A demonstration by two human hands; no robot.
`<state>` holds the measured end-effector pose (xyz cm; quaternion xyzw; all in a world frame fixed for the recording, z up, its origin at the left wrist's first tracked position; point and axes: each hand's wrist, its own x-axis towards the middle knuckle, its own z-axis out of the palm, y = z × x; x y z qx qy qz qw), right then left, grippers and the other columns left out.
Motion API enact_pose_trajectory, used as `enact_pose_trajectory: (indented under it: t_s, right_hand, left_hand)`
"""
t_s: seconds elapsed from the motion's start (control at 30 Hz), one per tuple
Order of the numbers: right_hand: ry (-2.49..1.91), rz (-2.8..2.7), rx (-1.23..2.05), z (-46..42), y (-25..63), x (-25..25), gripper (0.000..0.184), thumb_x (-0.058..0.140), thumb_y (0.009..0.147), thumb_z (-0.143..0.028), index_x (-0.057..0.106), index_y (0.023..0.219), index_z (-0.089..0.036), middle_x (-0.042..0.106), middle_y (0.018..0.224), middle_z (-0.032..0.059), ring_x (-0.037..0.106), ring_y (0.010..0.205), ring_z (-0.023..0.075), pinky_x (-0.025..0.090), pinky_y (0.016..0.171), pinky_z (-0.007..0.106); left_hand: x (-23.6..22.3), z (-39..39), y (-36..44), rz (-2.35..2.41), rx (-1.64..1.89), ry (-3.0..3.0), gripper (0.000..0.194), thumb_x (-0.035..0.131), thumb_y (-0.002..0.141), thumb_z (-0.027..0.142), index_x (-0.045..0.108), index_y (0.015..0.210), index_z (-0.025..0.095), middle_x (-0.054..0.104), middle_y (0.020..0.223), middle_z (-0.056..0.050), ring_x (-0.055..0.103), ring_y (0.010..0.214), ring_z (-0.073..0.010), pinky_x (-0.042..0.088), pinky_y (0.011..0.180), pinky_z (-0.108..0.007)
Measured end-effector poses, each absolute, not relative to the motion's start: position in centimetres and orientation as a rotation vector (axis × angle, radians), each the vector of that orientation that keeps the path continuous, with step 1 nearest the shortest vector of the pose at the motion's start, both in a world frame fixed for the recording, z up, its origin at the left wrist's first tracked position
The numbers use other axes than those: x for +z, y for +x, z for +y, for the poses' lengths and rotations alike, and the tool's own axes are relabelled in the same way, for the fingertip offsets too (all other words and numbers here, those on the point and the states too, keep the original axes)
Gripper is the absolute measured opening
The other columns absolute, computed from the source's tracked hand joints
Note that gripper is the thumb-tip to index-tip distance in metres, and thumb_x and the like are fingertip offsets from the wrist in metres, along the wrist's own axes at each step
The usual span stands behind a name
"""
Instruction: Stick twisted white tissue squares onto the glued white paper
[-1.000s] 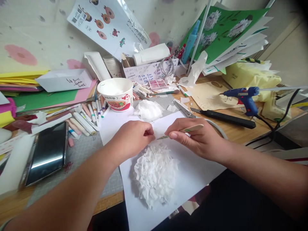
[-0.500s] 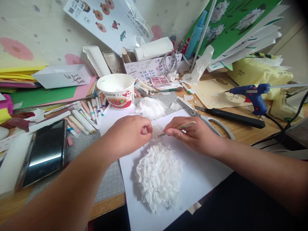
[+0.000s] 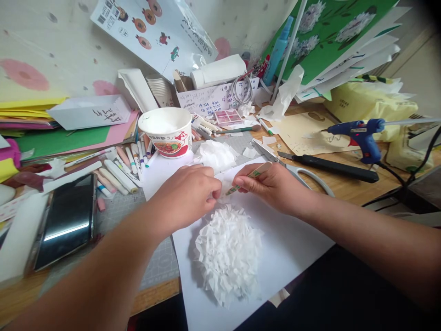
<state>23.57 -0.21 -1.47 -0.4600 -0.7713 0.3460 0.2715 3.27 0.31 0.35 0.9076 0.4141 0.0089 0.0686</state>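
My right hand (image 3: 263, 186) pinches a flat wooden stick (image 3: 253, 174) with green marks, its lower end slanting down to the left. That end meets a thin white piece of tissue paper (image 3: 224, 186) between my hands. My left hand (image 3: 196, 191) is closed at the tissue's left side, thumb and forefinger pressed together; its grip on the tissue is partly hidden. Just below both hands, a round, ruffled white paper pompom (image 3: 230, 255) lies on a white sheet of paper (image 3: 292, 243). Behind the hands sits a pile of white tissue pieces (image 3: 217, 154).
A paper bowl (image 3: 167, 131) stands behind my left hand. Scissors (image 3: 310, 177), a black-handled knife (image 3: 337, 168) and a blue glue gun (image 3: 365, 138) with a cord lie at the right. Several markers (image 3: 119, 174) and a dark tablet (image 3: 67, 223) occupy the left.
The wooden stick has turned in my right hand, and more of its green-marked face and lower end shows. My left hand has shifted slightly right and down. The pompom has stayed put.
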Motion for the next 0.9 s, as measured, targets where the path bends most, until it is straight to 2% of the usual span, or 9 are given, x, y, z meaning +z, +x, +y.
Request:
enact_pose_trajectory:
  t_s: [0.13,0.3,0.63,0.8,0.9]
  right_hand:
    - [-1.203,-2.057,0.957,0.0,23.7,-1.7,0.03,0.051,0.089,-0.035,0.066,0.073,-0.015,0.068,0.073,0.0028,0.059,0.063,0.0118,0.042,0.059,0.025]
    - [-1.152,-2.02,1.03,0.3,24.0,-2.1,0.035,0.052,0.089,-0.043,0.067,0.076,-0.013,0.066,0.072,0.0037,0.059,0.064,0.0128,0.043,0.059,0.026]
    - [-1.114,-1.826,1.164,0.4,25.1,-1.4,0.04,0.052,0.088,-0.049,0.066,0.073,-0.015,0.064,0.076,0.0052,0.061,0.065,0.0135,0.048,0.062,0.027]
    - [-1.069,-1.798,0.903,2.1,26.8,0.6,0.04,0.044,0.093,-0.043,0.062,0.069,-0.017,0.062,0.073,0.0048,0.058,0.07,0.0137,0.046,0.068,0.026]
    - [-1.183,-2.03,0.678,4.0,26.5,1.1,0.038,0.036,0.096,-0.038,0.062,0.079,-0.016,0.06,0.071,0.0044,0.056,0.067,0.0142,0.044,0.064,0.026]
  left_hand:
    - [-0.1,0.5,3.3,1.201,0.108,2.762,0.012,0.057,0.075,0.015,0.064,0.068,0.023,0.056,0.074,0.001,0.05,0.073,-0.0165,0.035,0.069,-0.031]
    - [-1.1,1.2,3.3,1.204,0.287,2.715,0.011,0.056,0.076,0.018,0.066,0.073,0.023,0.056,0.08,0.0,0.052,0.083,-0.0188,0.036,0.077,-0.033]
    - [-1.7,1.7,4.0,1.292,0.355,2.41,0.009,0.055,0.072,0.013,0.061,0.069,0.019,0.06,0.077,0.001,0.054,0.08,-0.0173,0.04,0.072,-0.029]
    - [-1.7,1.7,3.7,1.302,0.38,2.355,0.009,0.056,0.072,0.013,0.06,0.067,0.02,0.061,0.077,0.002,0.056,0.079,-0.0159,0.041,0.072,-0.028]
    - [-1.6,1.6,3.6,1.302,0.398,2.344,0.01,0.056,0.072,0.013,0.059,0.067,0.02,0.06,0.079,0.002,0.056,0.08,-0.0154,0.041,0.073,-0.028]
